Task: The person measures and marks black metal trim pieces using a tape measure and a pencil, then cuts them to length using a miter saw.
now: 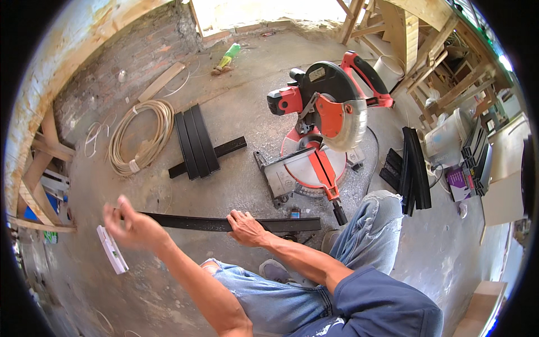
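Observation:
A long black strip [292, 224], seemingly a profile or channel, lies across in front of my knees. My right hand [245, 228] is closed around its middle. At the strip's left end my left hand [133, 226] is raised and smeared by motion, its fingers apart and nothing seen in them. A white-and-lilac bar [113, 250] lies on the floor beside that hand. Beyond the strip stands a red and black miter saw [331, 106] with its head up. Several short black pieces [196, 140] lie side by side across another black piece [233, 146].
A coiled beige hose [117, 151] and a green bottle [229, 54] lie toward the wall. More black lengths [415, 168], a purple box [460, 182] and a white bucket [446, 137] are at right. Wooden frames [48, 146] stand at left. Pale debris surrounds the saw.

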`<state>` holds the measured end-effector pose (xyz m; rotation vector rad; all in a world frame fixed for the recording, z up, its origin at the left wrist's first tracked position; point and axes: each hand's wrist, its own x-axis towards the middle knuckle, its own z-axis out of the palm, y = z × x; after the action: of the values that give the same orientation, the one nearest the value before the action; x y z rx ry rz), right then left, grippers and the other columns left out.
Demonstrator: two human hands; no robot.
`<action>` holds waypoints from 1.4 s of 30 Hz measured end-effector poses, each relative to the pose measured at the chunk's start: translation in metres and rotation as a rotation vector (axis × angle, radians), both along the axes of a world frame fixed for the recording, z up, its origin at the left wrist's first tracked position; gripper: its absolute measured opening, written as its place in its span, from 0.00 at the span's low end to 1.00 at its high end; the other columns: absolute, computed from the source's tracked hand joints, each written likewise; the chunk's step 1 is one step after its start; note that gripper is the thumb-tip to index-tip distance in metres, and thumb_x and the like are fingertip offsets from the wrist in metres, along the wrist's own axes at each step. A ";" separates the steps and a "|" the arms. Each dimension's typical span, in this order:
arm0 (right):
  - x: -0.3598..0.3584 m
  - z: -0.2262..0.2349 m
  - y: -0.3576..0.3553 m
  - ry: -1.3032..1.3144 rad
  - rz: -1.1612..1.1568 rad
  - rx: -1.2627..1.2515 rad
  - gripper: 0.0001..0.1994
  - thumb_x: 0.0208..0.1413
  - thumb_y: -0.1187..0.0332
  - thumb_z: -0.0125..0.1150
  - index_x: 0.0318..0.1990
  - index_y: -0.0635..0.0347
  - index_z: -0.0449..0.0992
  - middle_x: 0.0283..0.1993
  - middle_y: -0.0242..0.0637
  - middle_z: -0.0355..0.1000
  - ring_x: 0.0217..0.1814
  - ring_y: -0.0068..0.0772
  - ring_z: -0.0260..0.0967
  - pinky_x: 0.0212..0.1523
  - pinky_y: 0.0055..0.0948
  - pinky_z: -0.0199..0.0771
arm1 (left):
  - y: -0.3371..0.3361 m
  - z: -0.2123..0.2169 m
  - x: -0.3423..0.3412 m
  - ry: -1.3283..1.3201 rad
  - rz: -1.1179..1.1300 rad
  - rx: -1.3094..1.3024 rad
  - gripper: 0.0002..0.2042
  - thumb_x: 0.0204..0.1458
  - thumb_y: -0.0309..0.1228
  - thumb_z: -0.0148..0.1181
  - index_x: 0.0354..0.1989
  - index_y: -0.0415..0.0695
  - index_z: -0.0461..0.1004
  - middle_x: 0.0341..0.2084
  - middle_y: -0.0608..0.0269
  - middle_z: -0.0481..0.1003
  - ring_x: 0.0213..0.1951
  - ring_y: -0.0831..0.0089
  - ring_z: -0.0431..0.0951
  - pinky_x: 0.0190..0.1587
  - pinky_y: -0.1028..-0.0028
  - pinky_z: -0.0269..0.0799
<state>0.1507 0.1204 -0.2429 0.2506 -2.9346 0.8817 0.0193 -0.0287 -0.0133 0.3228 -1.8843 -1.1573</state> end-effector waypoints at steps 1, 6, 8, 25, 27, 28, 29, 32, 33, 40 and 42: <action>-0.002 0.009 -0.003 0.006 0.007 -0.067 0.27 0.53 0.60 0.67 0.53 0.70 0.66 0.51 0.50 0.64 0.55 0.51 0.67 0.51 0.46 0.68 | -0.002 0.006 0.007 0.013 -0.007 -0.008 0.28 0.55 0.44 0.68 0.56 0.36 0.71 0.50 0.50 0.73 0.49 0.60 0.76 0.47 0.63 0.74; -0.022 0.083 -0.011 0.139 0.026 -0.378 0.28 0.55 0.61 0.65 0.57 0.69 0.63 0.52 0.51 0.63 0.54 0.56 0.65 0.53 0.47 0.68 | -0.006 0.025 0.023 -0.130 0.304 0.214 0.45 0.50 0.47 0.71 0.68 0.33 0.53 0.60 0.42 0.52 0.62 0.51 0.62 0.58 0.51 0.68; -0.034 0.109 -0.019 0.215 0.081 -0.586 0.27 0.57 0.61 0.64 0.58 0.68 0.61 0.53 0.53 0.61 0.53 0.58 0.65 0.54 0.48 0.67 | -0.008 0.029 0.026 -0.089 0.140 0.271 0.44 0.52 0.48 0.69 0.68 0.32 0.53 0.59 0.43 0.56 0.60 0.53 0.65 0.57 0.52 0.68; -0.071 0.141 -0.020 0.210 0.004 -0.613 0.36 0.63 0.46 0.55 0.68 0.67 0.62 0.73 0.59 0.53 0.76 0.54 0.50 0.74 0.41 0.49 | 0.021 0.028 0.045 0.091 -0.576 0.386 0.24 0.57 0.49 0.66 0.31 0.37 0.72 0.17 0.61 0.71 0.19 0.72 0.72 0.24 0.73 0.72; -0.066 0.142 -0.026 -0.081 0.264 -0.920 0.33 0.65 0.45 0.50 0.64 0.68 0.66 0.68 0.58 0.63 0.71 0.51 0.59 0.72 0.38 0.55 | 0.010 0.026 0.043 0.085 -0.637 0.369 0.25 0.56 0.51 0.66 0.31 0.37 0.72 0.17 0.61 0.71 0.18 0.72 0.72 0.23 0.73 0.72; -0.080 0.145 -0.012 -0.058 0.233 -1.058 0.32 0.66 0.46 0.49 0.62 0.69 0.68 0.64 0.57 0.68 0.68 0.51 0.64 0.70 0.38 0.58 | 0.012 0.026 0.042 0.086 -0.637 0.368 0.25 0.56 0.51 0.66 0.31 0.37 0.72 0.17 0.61 0.71 0.18 0.72 0.72 0.23 0.73 0.72; -0.083 0.146 -0.006 0.054 -0.123 -1.319 0.30 0.66 0.47 0.48 0.58 0.70 0.70 0.58 0.54 0.73 0.63 0.53 0.69 0.66 0.39 0.63 | 0.014 0.027 0.041 0.087 -0.639 0.334 0.24 0.56 0.50 0.66 0.31 0.37 0.72 0.16 0.62 0.71 0.18 0.72 0.72 0.23 0.73 0.71; -0.087 0.151 -0.014 0.535 -0.607 -0.798 0.30 0.65 0.47 0.50 0.59 0.69 0.70 0.60 0.57 0.71 0.63 0.53 0.68 0.66 0.40 0.62 | 0.022 0.026 0.043 0.133 -0.677 0.326 0.23 0.56 0.49 0.67 0.31 0.37 0.73 0.15 0.62 0.70 0.18 0.72 0.72 0.23 0.74 0.71; -0.091 0.144 -0.011 0.542 -0.614 -0.797 0.30 0.65 0.47 0.50 0.59 0.69 0.70 0.60 0.57 0.71 0.63 0.53 0.68 0.66 0.40 0.62 | 0.025 0.026 0.041 0.183 -0.726 0.351 0.23 0.56 0.49 0.67 0.31 0.36 0.73 0.15 0.62 0.70 0.17 0.72 0.72 0.23 0.74 0.71; -0.073 0.171 0.000 0.334 -0.318 -0.822 0.28 0.60 0.51 0.55 0.56 0.67 0.73 0.59 0.55 0.72 0.64 0.56 0.67 0.68 0.45 0.59 | 0.024 0.034 0.046 0.216 -0.692 0.402 0.25 0.55 0.50 0.68 0.31 0.36 0.72 0.14 0.63 0.68 0.17 0.70 0.71 0.22 0.73 0.71; -0.056 0.172 -0.003 -0.133 0.269 -0.680 0.28 0.61 0.49 0.53 0.57 0.67 0.73 0.61 0.55 0.71 0.65 0.55 0.66 0.67 0.44 0.60 | 0.013 0.032 0.047 0.184 -0.680 0.465 0.25 0.54 0.50 0.68 0.32 0.36 0.72 0.15 0.61 0.69 0.17 0.70 0.71 0.22 0.72 0.71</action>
<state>0.0944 0.1173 -0.0712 0.5539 -2.5329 1.9158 0.0665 -0.0162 0.0188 -0.1988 -1.5793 -2.0112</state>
